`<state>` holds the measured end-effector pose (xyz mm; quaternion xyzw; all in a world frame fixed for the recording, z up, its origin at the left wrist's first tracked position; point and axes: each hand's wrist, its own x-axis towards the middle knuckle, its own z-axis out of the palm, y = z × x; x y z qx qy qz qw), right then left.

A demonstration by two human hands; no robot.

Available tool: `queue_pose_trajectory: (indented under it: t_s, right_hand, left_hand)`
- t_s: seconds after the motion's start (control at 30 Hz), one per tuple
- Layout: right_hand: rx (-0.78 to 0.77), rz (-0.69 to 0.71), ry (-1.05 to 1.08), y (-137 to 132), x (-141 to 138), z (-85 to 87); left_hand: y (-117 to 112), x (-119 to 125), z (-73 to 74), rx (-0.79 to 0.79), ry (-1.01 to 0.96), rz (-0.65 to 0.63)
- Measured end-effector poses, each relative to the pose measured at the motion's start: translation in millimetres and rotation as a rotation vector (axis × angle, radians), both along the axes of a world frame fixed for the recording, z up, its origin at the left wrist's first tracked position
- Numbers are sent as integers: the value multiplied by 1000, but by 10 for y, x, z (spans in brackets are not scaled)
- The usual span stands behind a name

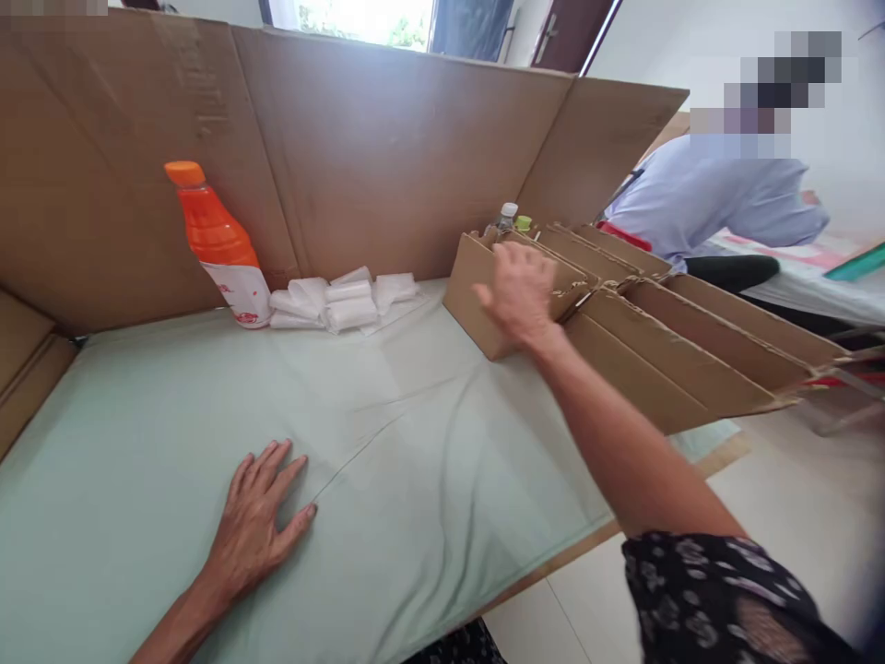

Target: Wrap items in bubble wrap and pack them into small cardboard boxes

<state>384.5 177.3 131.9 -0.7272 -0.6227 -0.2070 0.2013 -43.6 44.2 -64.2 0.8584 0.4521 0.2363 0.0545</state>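
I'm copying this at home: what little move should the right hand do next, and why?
Maybe the right hand should ease toward the white bottle cap: it's at the cardboard box, and that cap shows just beyond it. The left hand rests palm-down on the cloth.

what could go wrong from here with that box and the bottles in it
The right hand, blurred at the divided cardboard box, might knock the white-capped bottle just beyond it.
The box seems to reach past the edge of the table, so a push toward that side could tip it.
The cloth is creased and the left hand rests on it; if it slips, the box could shift with it.
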Motion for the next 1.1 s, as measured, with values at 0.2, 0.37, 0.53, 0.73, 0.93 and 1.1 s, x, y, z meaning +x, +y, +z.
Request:
queue_pose_trajectory:
  t_s: [0.2,0.37,0.53,0.73,0.93,1.1]
  right_hand:
    - [-298,-86,30,-211,394,108]
    - [-288,276,34,-1028,5,71]
    - [-73,688,515,-1855,46,188]
    - [-42,333,1095,-1920,315,-610]
    - [-353,426,1294,-1635,-333,-1447]
    - [-418,710,1467,-961,-1259,-1345]
  left_hand:
    - [41,67,110,-169,-187,117]
    - [-66,97,294,-326,-338,246]
    - [-197,265,480,-372,-433,198]
    - [-347,542,473,-348,-537,97]
    - [-380,453,312,-398,-630,217]
    - [228,-65,393,-323,-802,493]
